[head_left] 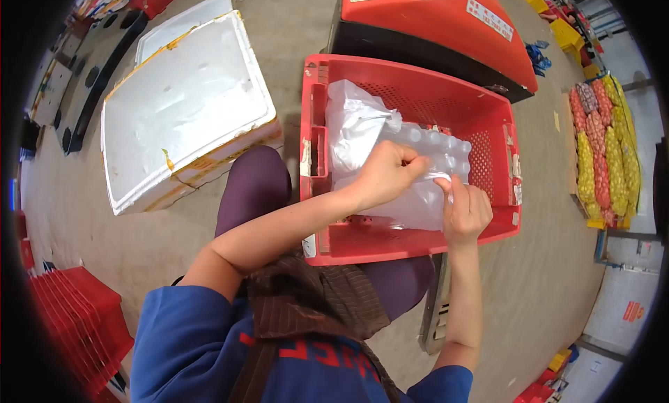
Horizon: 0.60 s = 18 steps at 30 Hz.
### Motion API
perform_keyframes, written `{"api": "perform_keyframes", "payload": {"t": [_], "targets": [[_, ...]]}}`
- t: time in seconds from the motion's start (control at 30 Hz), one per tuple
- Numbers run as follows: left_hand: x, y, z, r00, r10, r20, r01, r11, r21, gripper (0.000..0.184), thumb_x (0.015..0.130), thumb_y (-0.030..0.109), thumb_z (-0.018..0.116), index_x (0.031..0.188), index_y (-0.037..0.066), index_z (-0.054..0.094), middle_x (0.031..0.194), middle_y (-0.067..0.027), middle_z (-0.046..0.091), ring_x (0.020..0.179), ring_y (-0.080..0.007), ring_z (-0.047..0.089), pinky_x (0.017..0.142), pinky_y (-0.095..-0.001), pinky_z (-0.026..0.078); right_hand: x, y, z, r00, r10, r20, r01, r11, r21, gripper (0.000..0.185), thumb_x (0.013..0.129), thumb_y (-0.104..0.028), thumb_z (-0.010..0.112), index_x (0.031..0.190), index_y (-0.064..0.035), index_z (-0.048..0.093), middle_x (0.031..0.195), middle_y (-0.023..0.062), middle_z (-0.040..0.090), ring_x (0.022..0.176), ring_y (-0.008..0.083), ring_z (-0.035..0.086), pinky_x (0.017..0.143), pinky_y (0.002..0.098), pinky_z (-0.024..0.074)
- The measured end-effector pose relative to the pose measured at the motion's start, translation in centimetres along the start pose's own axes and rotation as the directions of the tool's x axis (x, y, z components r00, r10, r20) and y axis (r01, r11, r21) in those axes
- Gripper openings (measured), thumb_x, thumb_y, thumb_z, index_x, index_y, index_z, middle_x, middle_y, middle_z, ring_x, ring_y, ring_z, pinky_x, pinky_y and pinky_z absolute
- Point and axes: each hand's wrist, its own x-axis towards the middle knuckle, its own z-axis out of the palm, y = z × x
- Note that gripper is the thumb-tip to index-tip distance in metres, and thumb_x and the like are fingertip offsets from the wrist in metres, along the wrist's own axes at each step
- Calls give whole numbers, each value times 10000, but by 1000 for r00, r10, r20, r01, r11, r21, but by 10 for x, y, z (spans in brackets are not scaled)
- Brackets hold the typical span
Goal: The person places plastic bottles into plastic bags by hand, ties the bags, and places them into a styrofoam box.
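1. Blue short-sleeved cloth shirt (188, 340) with red lettering, under a brown pinstriped apron (293, 305); purple-clad legs (254, 183) beyond.
2. Stack of nested red plastic crates (80, 326), on the floor at lower left.
3. White rectangular foam box (185, 103), sides taped yellow-brown, close beside the left knee and limiting room there; a second white slab partly hidden behind.
4. Large red plastic crate (376, 248), perforated walls, worn labels, directly before the person.
5. Left hand (390, 173), above the crate's middle, fingers curled closed, thumb and forefinger pinching film; its forearm crosses the near left corner.
6. Translucent thin plastic bag (411, 204), inside the crate, a short whitish length drawn between the hands; rows of clear rounded forms beneath, contents not identifiable.
7. Red-and-black bulky casing (432, 26), marked 72, close behind the crate and blocking its far side.
8. Right hand (467, 211), near the crate's right part, nearly closed, thumb and finger pinching the same film.
9. Red and yellow net sacks (603, 148), stacked well apart at far right.
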Motion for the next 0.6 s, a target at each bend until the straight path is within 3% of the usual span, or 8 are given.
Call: {"api": "perform_keyframes", "payload": {"t": [0.03, 0.1, 0.17, 0.33, 0.4, 0.47, 0.53, 0.6], "targets": [[-1, 4, 0, 992, 96, -81, -84, 987, 141, 294, 897, 254, 565, 808, 7, 697, 614, -24, 577, 557, -78, 477, 470, -241, 370, -2, 0, 1, 1000, 10, -2, -10, 1000, -5, 204, 733, -80, 744, 842, 22, 604, 628, 68, 516, 530, 220, 522, 458, 313, 409], [-3, 14, 9, 999, 46, -28, -46, 999, 2, 328, 862, 279, 607, 729, -9, 690, 598, -43, 596, 505, -80, 502, 454, -249, 411, -5, -1, 3, 996, -63, -59, 63, 998, 3, 227, 736, -100, 752, 833, 19, 585, 593, 56, 472, 494, 206, 484, 433, 310, 377], [-8, 41, 13, 955, -231, 187, 258, 957, -132, 315, 862, 257, 606, 718, -10, 689, 632, -56, 624, 545, -75, 520, 458, -246, 413, -9, -2, 3, 996, -74, -51, 74, 997, 0, 256, 723, -109, 763, 844, 14, 575, 594, 53, 471, 491, 197, 481, 433, 306, 376], [-4, 11, 28, 1000, -8, 10, 10, 986, -168, 336, 857, 278, 616, 707, -15, 680, 623, -83, 621, 550, -116, 539, 467, -283, 433, -14, -7, 0, 999, -23, -44, 22, 999, -29, 210, 726, -128, 746, 782, -20, 576, 584, 35, 448, 484, 190, 456, 429, 302, 345], [0, 6, 18, 952, 190, -239, -138, 966, 217, 313, 868, 260, 621, 748, -26, 660, 631, -56, 603, 554, -116, 521, 496, -308, 403, -21, -9, -2, 1000, 29, 3, -29, 997, -77, 205, 731, -144, 738, 729, -40, 561, 582, 35, 450, 486, 194, 459, 434, 309, 340], [12, -13, -11, 889, 256, -379, -61, 888, 456, 320, 856, 246, 619, 726, -47, 624, 588, -111, 573, 533, -146, 525, 513, -360, 412, -52, -8, -1, 970, 95, 225, -61, 987, -151, 307, 789, -245, 684, 631, -87, 474, 579, 16, 448, 480, 178, 458, 454, 301, 331], [22, -36, -49, 841, 370, -396, 87, 629, 772, 343, 855, 246, 601, 693, -56, 602, 543, -147, 523, 489, -165, 506, 508, -381, 406, -100, -5, 1, 882, 227, 413, -226, 973, -54, 348, 790, -281, 677, 617, -83, 449, 606, 48, 489, 517, 225, 482, 491, 314, 369], [18, -49, -68, 900, 171, -400, 179, 692, 699, 330, 829, 273, 592, 676, -18, 625, 643, -231, 571, 621, -405, 579, 545, -457, 437, -136, -3, 0, 791, 340, 508, -437, 896, 82, 253, 839, -272, 639, 720, -66, 553, 623, 37, 513, 554, 199, 503, 521, 323, 394]]}}
